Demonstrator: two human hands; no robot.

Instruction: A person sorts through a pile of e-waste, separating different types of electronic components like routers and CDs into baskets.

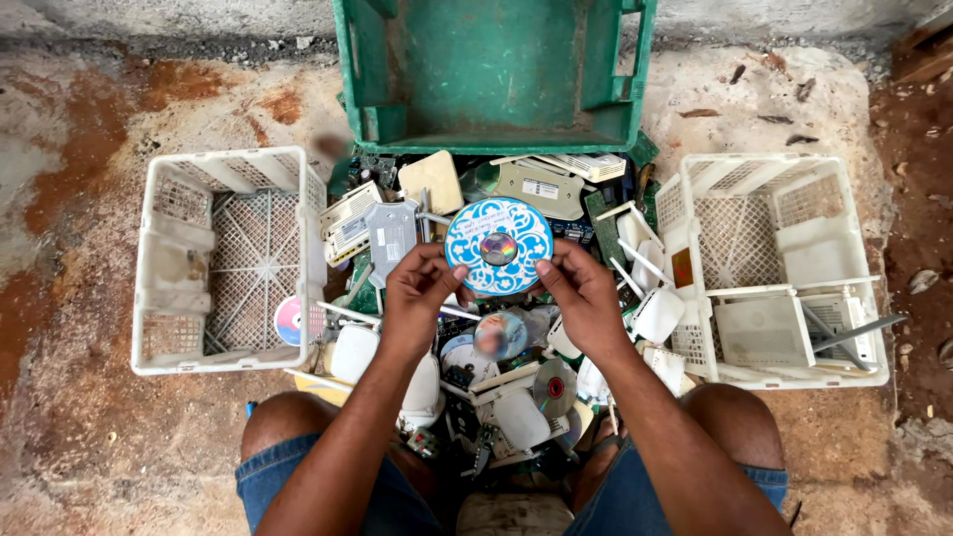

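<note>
So both hands are on one disc [498,246], a blue and white patterned one with a shiny centre. The left hand [417,288] has its grip pinched on the disc's lower left edge, and the right hand [584,293] is doing the same on the lower right edge, so the disc sits flat-on to the camera just above and between the two grips.

Straight under the hands there's a heap of electronic scrap [496,377]: white plastic housings, green circuit boards, a few more loose discs. One silver disc with a red centre [554,387] lies just below the right grip.

Out to the left of the left grip is a white plastic crate [164,268], and a pink and blue disc [289,320] leans at its near corner. Right of the right grip is a second white crate [784,199] with white device casings inside. Beyond the disc, a big green crate [496,69] is tipped on its side on the concrete floor [79,427]
</note>
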